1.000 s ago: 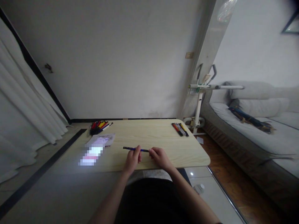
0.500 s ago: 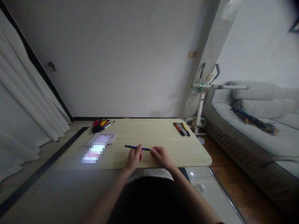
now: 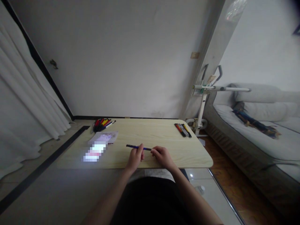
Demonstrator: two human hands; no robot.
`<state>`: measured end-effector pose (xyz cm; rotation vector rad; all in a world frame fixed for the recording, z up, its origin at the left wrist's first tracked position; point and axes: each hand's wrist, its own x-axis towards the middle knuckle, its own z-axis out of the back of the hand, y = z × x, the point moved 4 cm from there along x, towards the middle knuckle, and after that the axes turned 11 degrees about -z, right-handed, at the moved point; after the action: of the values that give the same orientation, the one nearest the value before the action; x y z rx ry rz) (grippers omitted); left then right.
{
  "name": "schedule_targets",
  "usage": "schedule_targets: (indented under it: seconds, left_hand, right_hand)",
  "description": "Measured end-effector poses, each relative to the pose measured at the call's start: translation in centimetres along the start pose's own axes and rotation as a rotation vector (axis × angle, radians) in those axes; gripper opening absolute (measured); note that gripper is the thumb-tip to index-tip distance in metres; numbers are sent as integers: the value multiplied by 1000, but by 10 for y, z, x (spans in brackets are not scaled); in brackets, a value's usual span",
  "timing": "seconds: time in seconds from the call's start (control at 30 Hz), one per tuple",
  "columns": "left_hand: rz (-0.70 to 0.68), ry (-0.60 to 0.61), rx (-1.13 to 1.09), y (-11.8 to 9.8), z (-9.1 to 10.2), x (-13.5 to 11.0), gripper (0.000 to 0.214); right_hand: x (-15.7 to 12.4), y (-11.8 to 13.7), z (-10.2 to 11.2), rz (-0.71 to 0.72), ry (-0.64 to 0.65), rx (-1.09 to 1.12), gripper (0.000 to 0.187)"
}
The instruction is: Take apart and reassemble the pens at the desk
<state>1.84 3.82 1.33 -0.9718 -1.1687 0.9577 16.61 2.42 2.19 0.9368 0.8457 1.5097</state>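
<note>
- Our view has swung slightly left.
- Our left hand (image 3: 135, 157) and right hand (image 3: 162, 156) grip a pen (image 3: 132, 146).
- A wall (image 3: 128, 62) rises beyond the desk's (image 3: 145, 131) far edge.

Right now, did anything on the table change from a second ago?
Nothing was visibly moved, taken or let go; only the whole view slid slightly rightward in the picture. The bare left hand and bare right hand still hold the slim blue-and-black pen. The bunched multicoloured pens and neat pen row stay on the pale wood-grain table.
</note>
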Motion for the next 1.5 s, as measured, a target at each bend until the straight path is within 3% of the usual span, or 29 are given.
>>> schedule_targets:
  seconds: [0.27, 1.5]
  left_hand:
    - [5, -40, -30, 3, -1, -1, 46]
    - [-25, -15, 27, 0, 1, -2, 45]
  right_hand:
    - [0, -1, 0, -6, -11, -6, 29]
    - [5, -15, -2, -73, -26, 101, 20]
